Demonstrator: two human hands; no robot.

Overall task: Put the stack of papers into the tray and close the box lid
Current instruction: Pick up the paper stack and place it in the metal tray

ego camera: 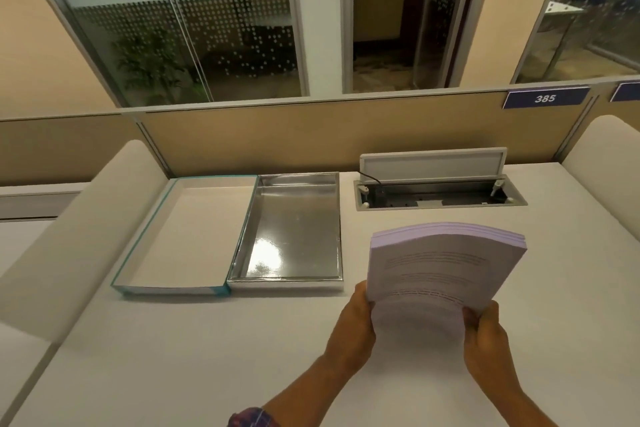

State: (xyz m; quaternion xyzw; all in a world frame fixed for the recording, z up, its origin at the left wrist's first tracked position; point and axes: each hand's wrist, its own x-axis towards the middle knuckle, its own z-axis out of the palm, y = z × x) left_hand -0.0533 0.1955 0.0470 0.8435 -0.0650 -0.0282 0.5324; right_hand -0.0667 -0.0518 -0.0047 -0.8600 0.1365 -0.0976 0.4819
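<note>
A thick stack of pale printed papers (440, 267) is held up above the desk, right of centre, bowed slightly. My left hand (356, 322) grips its lower left corner and my right hand (485, 333) grips its lower right corner. To the left of the stack a shiny silver tray (337, 218) lies open on the desk with nothing inside. Touching its left side lies the box lid (145, 236), teal-edged, white inside, turned upside down.
An open cable hatch (436, 194) with a raised flap and a black cable sits in the white desk (207, 357) behind the stack. A beige partition (277, 139) runs along the far edge, with padded dividers on both sides.
</note>
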